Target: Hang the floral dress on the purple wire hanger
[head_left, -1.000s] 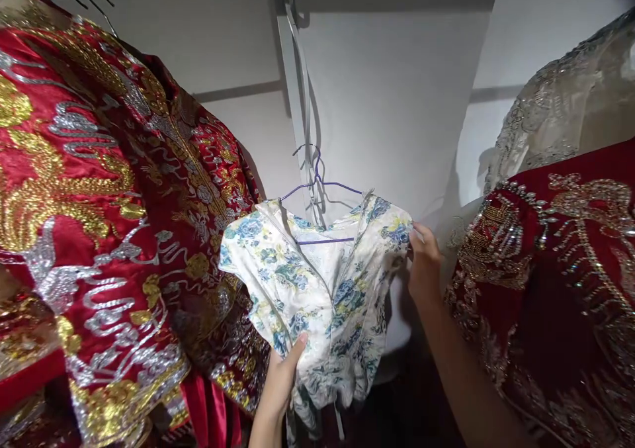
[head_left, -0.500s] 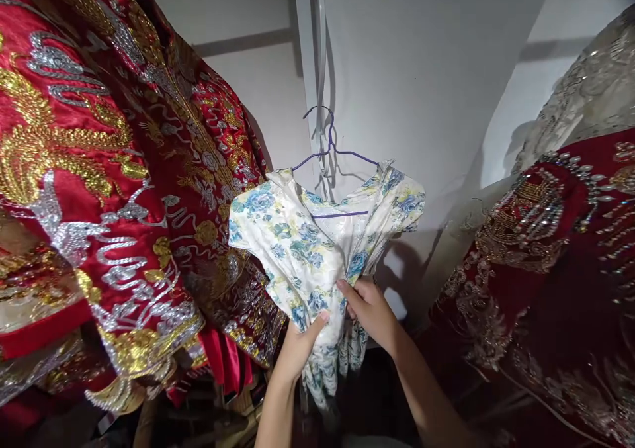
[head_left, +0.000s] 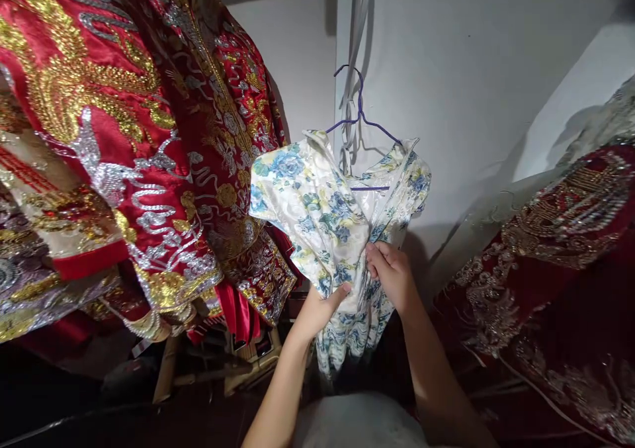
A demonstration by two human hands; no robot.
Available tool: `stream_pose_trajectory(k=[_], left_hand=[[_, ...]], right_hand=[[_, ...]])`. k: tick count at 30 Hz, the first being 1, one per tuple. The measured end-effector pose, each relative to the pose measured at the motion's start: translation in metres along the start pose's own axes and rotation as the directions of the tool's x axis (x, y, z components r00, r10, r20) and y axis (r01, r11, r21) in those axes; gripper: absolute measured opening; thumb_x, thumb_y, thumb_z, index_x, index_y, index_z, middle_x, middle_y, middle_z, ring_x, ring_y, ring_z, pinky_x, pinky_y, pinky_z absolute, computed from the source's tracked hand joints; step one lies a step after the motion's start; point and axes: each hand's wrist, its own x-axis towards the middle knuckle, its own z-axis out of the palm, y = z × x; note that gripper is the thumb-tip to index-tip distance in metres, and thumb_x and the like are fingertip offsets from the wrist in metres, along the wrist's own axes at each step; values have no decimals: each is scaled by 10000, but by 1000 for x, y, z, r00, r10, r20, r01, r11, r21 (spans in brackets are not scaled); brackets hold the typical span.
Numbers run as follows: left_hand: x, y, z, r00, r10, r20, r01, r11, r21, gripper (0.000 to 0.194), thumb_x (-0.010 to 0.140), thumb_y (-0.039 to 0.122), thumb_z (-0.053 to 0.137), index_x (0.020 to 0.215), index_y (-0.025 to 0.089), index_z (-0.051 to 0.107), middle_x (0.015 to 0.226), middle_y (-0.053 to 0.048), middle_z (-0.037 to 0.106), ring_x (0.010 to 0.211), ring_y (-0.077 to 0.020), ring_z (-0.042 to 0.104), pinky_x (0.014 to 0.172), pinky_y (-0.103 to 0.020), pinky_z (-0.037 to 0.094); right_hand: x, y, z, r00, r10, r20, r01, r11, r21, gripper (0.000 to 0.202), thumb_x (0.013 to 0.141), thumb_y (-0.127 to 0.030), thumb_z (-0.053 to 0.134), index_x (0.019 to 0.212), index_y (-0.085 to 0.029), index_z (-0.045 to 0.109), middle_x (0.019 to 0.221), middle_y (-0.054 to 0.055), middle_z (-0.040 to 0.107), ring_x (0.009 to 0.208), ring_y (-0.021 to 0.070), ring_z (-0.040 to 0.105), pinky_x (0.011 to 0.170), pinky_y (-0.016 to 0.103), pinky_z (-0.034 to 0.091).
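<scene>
A white dress with blue and yellow flowers [head_left: 317, 203] hangs on a thin purple wire hanger [head_left: 361, 112] in front of me. My left hand [head_left: 325, 309] grips the dress at its waist on the left; the thumb lies on the front and the other fingers are hidden behind the cloth. My right hand [head_left: 389, 269] pinches the edge of the crossed front just below the V-neck. Below both hands the skirt falls in gathered folds into shadow.
Red garments with gold and silver embroidery [head_left: 149, 190] hang close on the left. Dark red beaded gowns [head_left: 550, 256] fill the right side. Behind is a pale wall [head_left: 446, 71] with white straps [head_left: 361, 18]. A wooden frame [head_left: 198, 372] stands low left.
The view has tilted downward and shifted left, so the hanger and dress sit higher and farther right. Both hands still hold the dress, and its skirt has spread wider below them.
</scene>
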Motion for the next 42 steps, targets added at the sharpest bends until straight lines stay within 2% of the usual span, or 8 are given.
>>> stream_pose_trajectory(k=[3,6,8,12,15,35,39,42], left_hand=[[7,-10,-12,952,65,-298,-40,995,90,550,819,455,707,1273,170,583,1224,-143,664,1265,-329,559,1121,-475,374],[11,-13,-14,674,396,-623,-217,913,346,510,856,403,679,1281,177,511,1352,-162,522,1309,-306,489,1136,-460,340],[11,-12,-2,555,609,-567,-354,789,502,458,877,328,666,1279,204,486,1364,-152,470,1332,-280,444,1146,-441,319],[14,-8,34,754,645,-127,-551,725,413,327,946,255,559,1265,223,496,1198,-120,559,1160,-241,544,1008,-395,435],[24,-5,48,811,572,-126,-516,799,308,171,981,262,498,1144,215,523,1046,-80,592,982,-201,585,887,-343,466],[50,-13,6,825,455,337,-565,692,449,114,974,219,442,884,206,512,774,-33,572,709,-179,562,658,-294,425],[74,36,-5,789,525,320,-614,668,421,67,965,232,511,951,195,565,879,-46,658,821,-179,629,761,-309,477],[98,102,-4,652,740,167,-735,563,378,292,984,253,513,1271,202,524,963,-48,675,874,-165,642,818,-313,497]], right_hand=[[0,-1,-3,1000,-7,4,6,994,105,439,895,-532,617,606,-221,506,462,-50,414,444,121,404,481,273,321],[-3,1,-4,1000,-10,6,9,989,146,424,876,-524,643,604,-215,541,461,-41,452,440,121,411,480,274,333],[-6,1,-1,1000,10,29,-14,990,138,409,875,-531,637,627,-212,574,474,-34,484,449,125,424,484,273,343],[-11,-2,9,996,19,86,-31,989,143,306,894,-469,615,727,-212,609,506,-40,519,486,131,465,512,264,366],[-11,-5,15,993,31,115,-45,992,121,242,888,-383,608,717,-214,580,506,-42,541,490,129,474,515,256,371],[130,-114,4,967,-181,-181,234,913,335,262,806,-393,698,686,-174,616,458,-60,465,353,49,368,336,184,243],[126,-112,6,972,-186,-145,226,909,349,243,845,-400,642,724,-192,604,440,-69,465,337,60,369,334,190,255],[119,-111,5,965,-249,-85,263,907,329,229,850,-369,635,700,-199,605,407,-80,428,346,71,372,365,200,290]])
